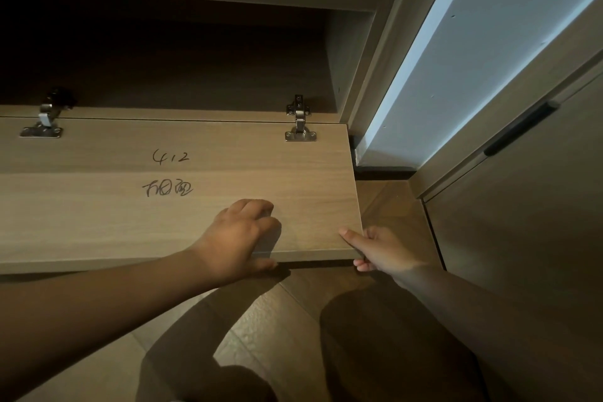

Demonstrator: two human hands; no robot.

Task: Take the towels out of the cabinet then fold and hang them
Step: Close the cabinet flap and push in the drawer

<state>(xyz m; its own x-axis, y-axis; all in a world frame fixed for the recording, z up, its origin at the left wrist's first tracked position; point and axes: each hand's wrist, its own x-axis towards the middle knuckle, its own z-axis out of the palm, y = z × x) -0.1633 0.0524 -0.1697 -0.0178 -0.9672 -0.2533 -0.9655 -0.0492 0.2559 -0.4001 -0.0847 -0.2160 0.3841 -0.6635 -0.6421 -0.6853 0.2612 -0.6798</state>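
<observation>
Wooden cabinet door [98, 215] open, left hand [235, 238] curled over its front edge, right hand [381, 251] pinching its corner, floor [267, 320] below.

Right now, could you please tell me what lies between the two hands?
In the head view, only bare wood of the open cabinet door lies between the left hand and the right hand.

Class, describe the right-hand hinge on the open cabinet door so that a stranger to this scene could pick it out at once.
Find the pale wood-grain cabinet door, folded down with pen writing on it. At the right end of its far edge sits a silver metal hinge. Unlike its half-shadowed twin at the left, it is well lit and nearest the pale blue light strip.
</observation>
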